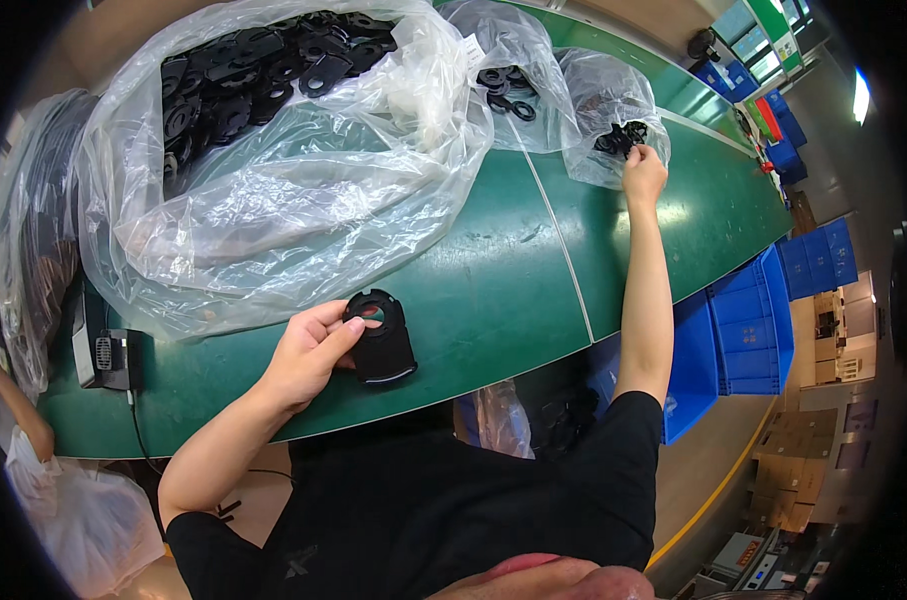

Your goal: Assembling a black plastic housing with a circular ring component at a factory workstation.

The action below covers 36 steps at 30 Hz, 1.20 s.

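Note:
My left hand [311, 352] holds a black flat plastic part [381, 338] with a round hole, resting it on the green table [493, 290] near the front edge. My right hand [642, 172] is stretched far out to the right, its fingers closed on small black ring parts [621, 137] at the mouth of a small clear plastic bag [607, 110].
A big clear bag [273, 170] full of black parts lies across the table's left. Another small bag of rings [503, 80] sits beside it. A grey device with a cable [108, 355] stands at the left edge. Blue crates [743, 330] are stacked under the right side.

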### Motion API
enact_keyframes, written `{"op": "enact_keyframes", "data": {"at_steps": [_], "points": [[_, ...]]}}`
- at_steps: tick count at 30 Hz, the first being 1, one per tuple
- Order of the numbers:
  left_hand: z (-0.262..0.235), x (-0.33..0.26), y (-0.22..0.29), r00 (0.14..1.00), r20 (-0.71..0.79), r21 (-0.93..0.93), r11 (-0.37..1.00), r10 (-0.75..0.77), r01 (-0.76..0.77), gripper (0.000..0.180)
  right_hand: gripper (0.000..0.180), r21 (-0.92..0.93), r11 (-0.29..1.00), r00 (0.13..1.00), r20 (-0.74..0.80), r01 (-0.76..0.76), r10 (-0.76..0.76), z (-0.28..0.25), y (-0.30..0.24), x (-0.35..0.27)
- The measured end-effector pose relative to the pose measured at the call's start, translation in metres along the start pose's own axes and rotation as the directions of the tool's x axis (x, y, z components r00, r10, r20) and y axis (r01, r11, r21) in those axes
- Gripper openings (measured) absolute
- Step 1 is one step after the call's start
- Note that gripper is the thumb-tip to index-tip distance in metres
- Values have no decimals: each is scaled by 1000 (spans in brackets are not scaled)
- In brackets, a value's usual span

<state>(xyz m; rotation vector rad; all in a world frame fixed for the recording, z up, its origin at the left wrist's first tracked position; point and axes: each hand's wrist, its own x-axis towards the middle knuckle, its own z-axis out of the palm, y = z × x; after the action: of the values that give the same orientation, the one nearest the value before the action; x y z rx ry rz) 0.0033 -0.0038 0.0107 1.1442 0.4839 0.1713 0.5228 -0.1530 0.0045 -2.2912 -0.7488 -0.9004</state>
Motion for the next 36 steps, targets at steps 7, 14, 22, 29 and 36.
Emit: {"op": "enact_keyframes", "data": {"at_steps": [7,14,22,29,36], "points": [[0,0,-3,1000,4,14,1000,12,-12,29,25,534,757,925,180,-378,335,-4,9,-1],[2,-5,0,1000,2,34,999,23,-23,30,26,323,854,911,216,-407,353,-6,4,-4],[2,-6,0,1000,4,55,998,13,-14,30,22,704,560,880,204,-436,429,4,11,-11],[1,-5,-1,1000,1,52,998,19,-19,29,25,587,642,855,193,-494,481,-11,4,-11],[2,-3,-1,1000,4,56,998,20,-20,30,25,389,833,913,59,-393,403,-13,20,-5]]}}
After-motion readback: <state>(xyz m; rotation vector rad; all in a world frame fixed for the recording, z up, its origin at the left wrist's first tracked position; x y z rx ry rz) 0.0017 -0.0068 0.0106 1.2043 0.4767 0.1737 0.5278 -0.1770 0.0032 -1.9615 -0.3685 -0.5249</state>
